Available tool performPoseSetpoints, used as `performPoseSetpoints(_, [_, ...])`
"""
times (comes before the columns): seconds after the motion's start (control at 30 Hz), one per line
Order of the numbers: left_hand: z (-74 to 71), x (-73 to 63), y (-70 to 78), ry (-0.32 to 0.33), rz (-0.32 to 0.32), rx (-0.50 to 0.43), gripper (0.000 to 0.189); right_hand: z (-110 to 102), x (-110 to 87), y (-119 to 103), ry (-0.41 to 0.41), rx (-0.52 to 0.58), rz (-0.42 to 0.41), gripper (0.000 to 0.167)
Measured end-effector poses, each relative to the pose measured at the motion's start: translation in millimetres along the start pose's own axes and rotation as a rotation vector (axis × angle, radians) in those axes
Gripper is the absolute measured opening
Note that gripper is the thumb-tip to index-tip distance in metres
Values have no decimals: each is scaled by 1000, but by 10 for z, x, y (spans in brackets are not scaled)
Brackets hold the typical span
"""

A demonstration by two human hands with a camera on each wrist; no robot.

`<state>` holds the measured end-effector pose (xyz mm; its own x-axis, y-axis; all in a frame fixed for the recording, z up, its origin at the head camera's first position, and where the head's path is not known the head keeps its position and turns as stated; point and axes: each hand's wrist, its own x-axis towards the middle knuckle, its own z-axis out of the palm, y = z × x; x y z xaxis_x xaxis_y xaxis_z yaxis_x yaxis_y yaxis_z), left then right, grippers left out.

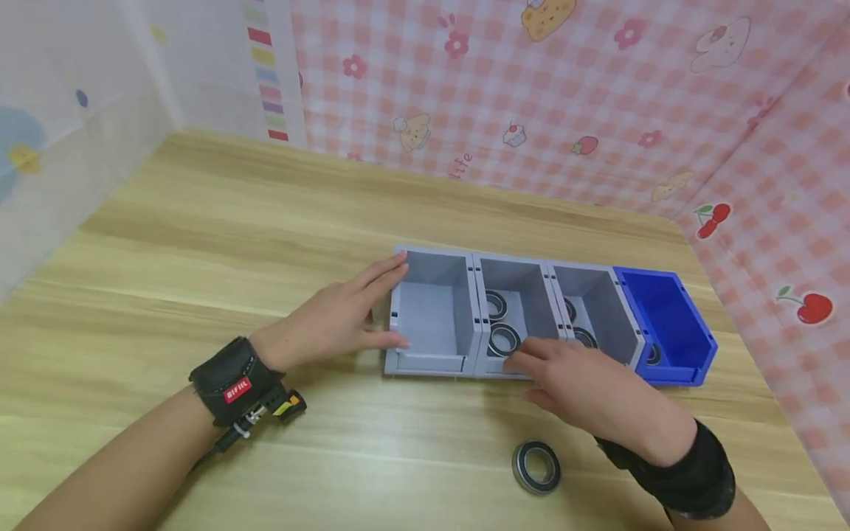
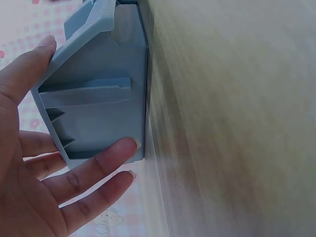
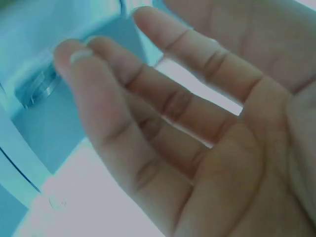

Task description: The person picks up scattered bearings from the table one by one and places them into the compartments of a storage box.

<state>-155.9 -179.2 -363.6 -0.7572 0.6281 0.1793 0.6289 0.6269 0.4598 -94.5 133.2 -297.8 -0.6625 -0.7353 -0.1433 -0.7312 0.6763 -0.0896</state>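
My left hand [image 1: 332, 317] rests against the outer side of the leftmost grey bin [image 1: 428, 363], thumb near its front corner and fingers spread toward the back. In the left wrist view, the thumb lies along the sloped rim of that bin [image 2: 94, 128]. My right hand [image 1: 578, 380] reaches over the front lip of the second grey bin [image 1: 531, 295], fingertips close to a ball bearing [image 1: 494, 340] lying inside. Behind it lies another bearing [image 1: 495, 304]. In the right wrist view, the slightly bent fingers [image 3: 163, 103] show nothing held, with part of a bearing [image 3: 39, 91] beyond the fingertips.
A larger bearing [image 1: 536, 467] lies on the wooden table [image 1: 372, 450] in front of the bins. The third grey bin [image 1: 600, 295] holds bearings, and the blue bin [image 1: 671, 310] at the right end has one showing. Patterned cloth walls [image 1: 505, 96] stand behind and beside the table.
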Motion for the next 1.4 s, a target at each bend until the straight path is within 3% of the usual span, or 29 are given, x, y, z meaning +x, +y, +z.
performPoseSetpoints(0.17, [-27, -3, -16, 13, 15, -11, 96, 149, -170, -97, -41, 15, -76, 35])
performPoseSetpoints(0.37, [-23, -15, -32, 17, 21, -12, 95, 274, -284, -156, -222, 99, 31, 45])
performPoseSetpoints(0.5, [-25, -8, -31, 18, 28, -10, 96, 354, -313, -185, -274, 143, 55, 51])
performPoseSetpoints(0.9, [-10, 7, -16, 30, 43, -5, 95, 441, -342, -268, -236, -10, -27, 49])
performPoseSetpoints(1.07, [-3, 10, -8, 19, 37, -8, 95, 365, -306, -298, -245, -34, -52, 48])
performPoseSetpoints(1.4, [15, 6, -17, 18, 30, 10, 96, 31, 101, -440, -166, -133, -218, 48])
